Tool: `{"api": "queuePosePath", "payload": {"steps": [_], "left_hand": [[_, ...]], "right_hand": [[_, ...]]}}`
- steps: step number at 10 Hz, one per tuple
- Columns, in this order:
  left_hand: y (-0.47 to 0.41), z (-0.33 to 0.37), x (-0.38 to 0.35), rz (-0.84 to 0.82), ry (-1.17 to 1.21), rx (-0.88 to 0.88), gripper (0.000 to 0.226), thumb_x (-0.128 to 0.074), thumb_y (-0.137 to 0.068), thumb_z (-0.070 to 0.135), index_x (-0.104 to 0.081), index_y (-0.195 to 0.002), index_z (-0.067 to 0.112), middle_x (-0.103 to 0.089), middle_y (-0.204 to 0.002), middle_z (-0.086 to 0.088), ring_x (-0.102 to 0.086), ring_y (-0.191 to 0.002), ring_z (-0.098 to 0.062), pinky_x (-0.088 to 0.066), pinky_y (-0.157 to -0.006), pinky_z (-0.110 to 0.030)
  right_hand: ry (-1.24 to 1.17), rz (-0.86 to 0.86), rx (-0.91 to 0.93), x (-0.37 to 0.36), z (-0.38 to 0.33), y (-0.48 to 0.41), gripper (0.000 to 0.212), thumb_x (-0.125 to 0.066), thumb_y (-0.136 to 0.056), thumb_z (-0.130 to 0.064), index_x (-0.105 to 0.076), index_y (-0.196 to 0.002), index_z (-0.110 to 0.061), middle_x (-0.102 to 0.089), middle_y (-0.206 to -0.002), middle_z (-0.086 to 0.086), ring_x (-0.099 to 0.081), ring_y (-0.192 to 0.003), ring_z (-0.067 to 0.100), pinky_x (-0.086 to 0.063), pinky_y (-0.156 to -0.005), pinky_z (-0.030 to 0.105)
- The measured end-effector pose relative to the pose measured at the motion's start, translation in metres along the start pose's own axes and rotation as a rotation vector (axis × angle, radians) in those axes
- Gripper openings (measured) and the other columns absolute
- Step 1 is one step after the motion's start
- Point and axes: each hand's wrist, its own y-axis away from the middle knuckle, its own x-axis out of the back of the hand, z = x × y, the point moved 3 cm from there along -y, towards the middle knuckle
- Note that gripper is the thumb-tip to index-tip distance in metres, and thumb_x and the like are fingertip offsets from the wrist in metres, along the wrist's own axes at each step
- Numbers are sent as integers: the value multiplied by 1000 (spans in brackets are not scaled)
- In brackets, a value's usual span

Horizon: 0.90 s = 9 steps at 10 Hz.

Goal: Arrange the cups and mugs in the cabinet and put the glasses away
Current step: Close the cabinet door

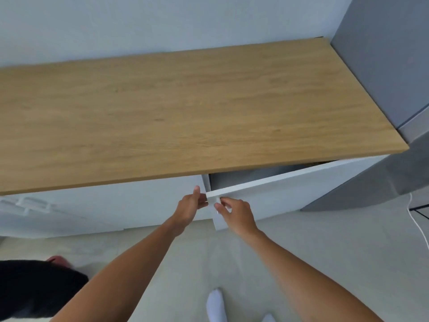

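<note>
A white cabinet door (pixel 290 194) under the wooden countertop (pixel 185 112) stands partly swung out, hinged on its right side. Its free left edge is gripped from both sides. My left hand (pixel 190 205) holds the edge from the left, thumb up. From the right, my right hand (pixel 234 212) pinches the same edge with its fingers. A dark gap shows into the cabinet (pixel 255 175), and its contents are hidden. No cups, mugs or glasses are in view.
A shut white cabinet front (pixel 104 205) sits left of the open door. A grey tall unit (pixel 383 77) rises at the right. A white cable (pixel 417 226) runs down by the floor. My white socks (pixel 217 305) show on the pale floor.
</note>
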Motion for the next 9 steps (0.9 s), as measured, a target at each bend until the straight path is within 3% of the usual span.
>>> {"api": "queuePosePath", "payload": {"steps": [1,3,4,6,7,8,9], "left_hand": [[-16,2,3,16,83,-24,75,-14,-99,62,-65,-128,15,-69,-125,-1,-66,-111,-7,-33,-117,-44],[-29,13,1,58,179,-57,66,-10,-105,47,-62,-131,16,-64,-131,0,-57,-124,-12,-30,-117,-37],[-32,9,1,76,171,-66,59,-11,-105,43,-63,-126,24,-63,-131,3,-53,-125,-10,-27,-116,-37],[-34,6,6,58,112,-36,60,-10,-104,49,-60,-130,28,-60,-137,7,-44,-136,-14,-22,-118,-44],[-29,8,4,45,112,-34,58,-9,-103,51,-57,-131,35,-57,-140,8,-41,-139,-15,-21,-118,-46],[-24,3,2,48,97,-46,62,-8,-101,56,-54,-137,34,-56,-143,5,-37,-142,-19,-19,-118,-50],[-11,0,-3,54,65,-48,67,-7,-101,59,-50,-143,30,-54,-145,3,-35,-144,-21,-18,-118,-51]], "right_hand": [[-5,24,-20,0,-7,-21,26,-59,-94,-46,-66,-79,-26,-70,-74,-6,-66,-80,17,-53,-70,34],[-35,24,-49,2,-15,-54,26,-61,-94,-44,-60,-73,-28,-61,-67,-16,-52,-72,6,-44,-67,30],[-16,14,-55,2,-14,-62,25,-59,-93,-48,-65,-79,-28,-71,-78,-11,-57,-75,9,-49,-73,32],[-21,-54,-37,6,-15,-68,20,-58,-95,-45,-62,-82,-30,-69,-83,-13,-60,-80,14,-47,-75,31],[-10,-111,-28,12,-15,-63,27,-56,-96,-45,-68,-112,-27,-73,-108,-8,-63,-102,19,-50,-87,37],[4,-140,-22,20,-12,-53,43,-55,-97,-44,-56,-136,-25,-67,-126,-5,-56,-119,20,-47,-98,41],[59,-143,-19,37,-7,-38,49,-52,-99,-44,-49,-143,-23,-60,-138,-1,-48,-130,23,-42,-105,42]]}}
